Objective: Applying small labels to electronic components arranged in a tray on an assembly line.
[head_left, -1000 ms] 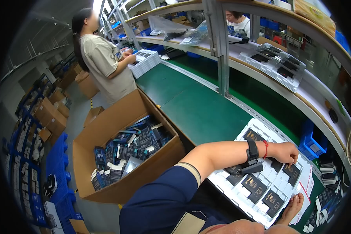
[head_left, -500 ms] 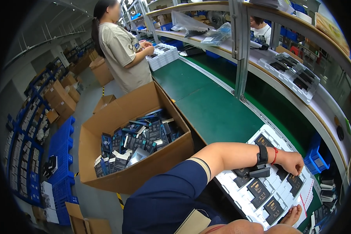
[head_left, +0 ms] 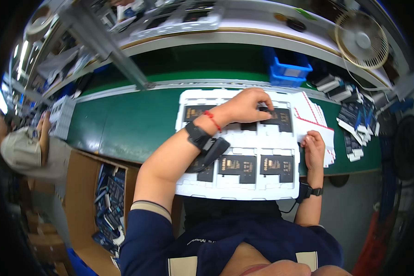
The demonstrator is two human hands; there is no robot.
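Note:
A white foam tray [head_left: 237,191] lies on the green belt in front of me, with black flat packs [head_left: 237,165] with gold print set in its pockets. My left hand [head_left: 246,106] reaches across to the tray's far row, and its fingertips pinch a black pack [head_left: 278,117] there. A dark wristband and a red string sit on that wrist. My right hand [head_left: 313,149] rests with curled fingers at the tray's right edge, on a stack of white sheets with red lines [head_left: 315,119]. Whether it grips anything is hidden.
A green conveyor belt [head_left: 124,124] runs to the left. A blue bin [head_left: 287,71] and a fan [head_left: 361,39] stand behind it. Stacked dark packs [head_left: 356,124] lie at the right. An open cardboard box of dark packs [head_left: 110,202] sits at my lower left, near another person [head_left: 27,152].
The view has swung from the cardboard box on the left to straight over the tray. My left hand has stayed on the tray's far row; my right hand now shows at the tray's right edge.

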